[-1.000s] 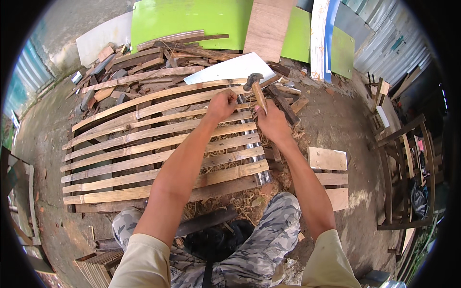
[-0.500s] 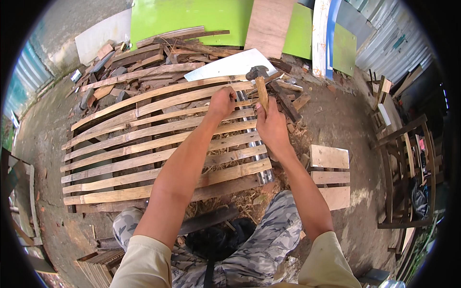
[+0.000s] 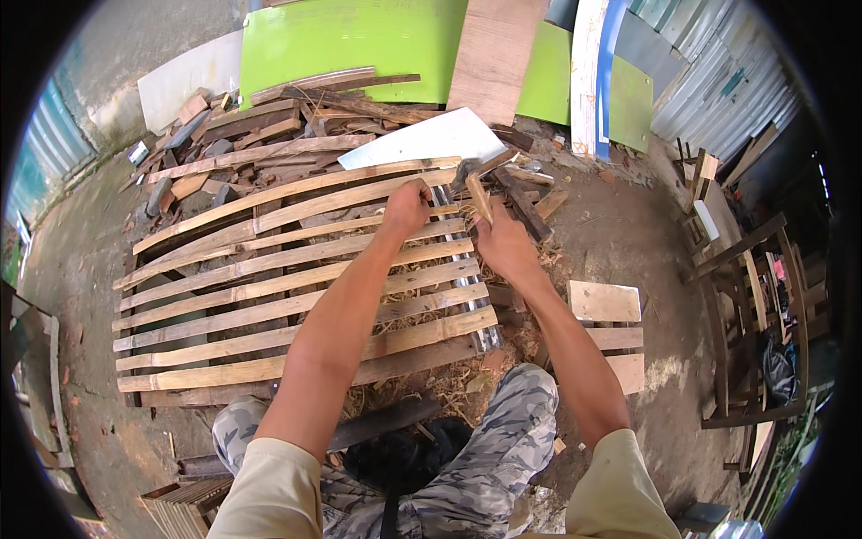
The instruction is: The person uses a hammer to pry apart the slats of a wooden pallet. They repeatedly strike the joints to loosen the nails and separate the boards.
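Observation:
My right hand [image 3: 506,242] is wrapped round the wooden handle of a hammer [image 3: 479,196]. Its dark metal head hangs over the right ends of the far slats. Close to it on the left, my left hand [image 3: 409,205] is closed in a pinch at one bamboo slat [image 3: 346,194]; what the fingertips hold is hidden. Several such slats lie side by side with gaps, forming a slatted panel [image 3: 206,322]. Under their right ends runs a shiny metal-faced crosspiece [image 3: 486,340], and a dark wooden bar [image 3: 132,310] crosses beneath the left ends.
Scrap wood [image 3: 260,121] is heaped behind the panel, with a white board [image 3: 426,139] on it. Green sheets [image 3: 350,45] lean at the back. Pale wooden blocks [image 3: 604,302] lie to the right, near a dark wooden frame [image 3: 709,359]. A black bag [image 3: 404,454] sits between my legs.
The hammer has swung down and left, its head now lower by the slat ends. My left hand stays pinched at the slat. The whole view has shifted slightly.

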The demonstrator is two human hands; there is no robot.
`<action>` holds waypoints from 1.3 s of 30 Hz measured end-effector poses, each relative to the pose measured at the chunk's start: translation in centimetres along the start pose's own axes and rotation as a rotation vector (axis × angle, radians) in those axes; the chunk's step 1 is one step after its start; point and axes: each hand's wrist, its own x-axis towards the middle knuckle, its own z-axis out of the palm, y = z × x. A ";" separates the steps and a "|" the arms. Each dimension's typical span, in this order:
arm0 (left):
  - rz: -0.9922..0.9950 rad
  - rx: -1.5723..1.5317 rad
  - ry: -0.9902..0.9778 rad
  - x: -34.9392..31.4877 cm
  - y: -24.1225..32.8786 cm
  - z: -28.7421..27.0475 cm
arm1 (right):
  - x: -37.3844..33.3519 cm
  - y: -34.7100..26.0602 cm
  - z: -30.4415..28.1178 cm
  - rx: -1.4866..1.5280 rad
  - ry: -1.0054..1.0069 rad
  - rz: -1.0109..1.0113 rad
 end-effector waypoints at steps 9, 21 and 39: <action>0.013 -0.093 0.042 -0.2 0.2 0.3 | -0.4 0.8 1.2 -0.024 -0.065 0.058; -0.051 -0.046 0.053 -0.6 -0.6 -0.1 | 0.2 -1.9 -0.4 0.020 -0.071 -0.014; -0.045 -0.011 0.021 -0.2 0.7 0.6 | 0.4 1.5 2.1 -0.116 -0.104 0.072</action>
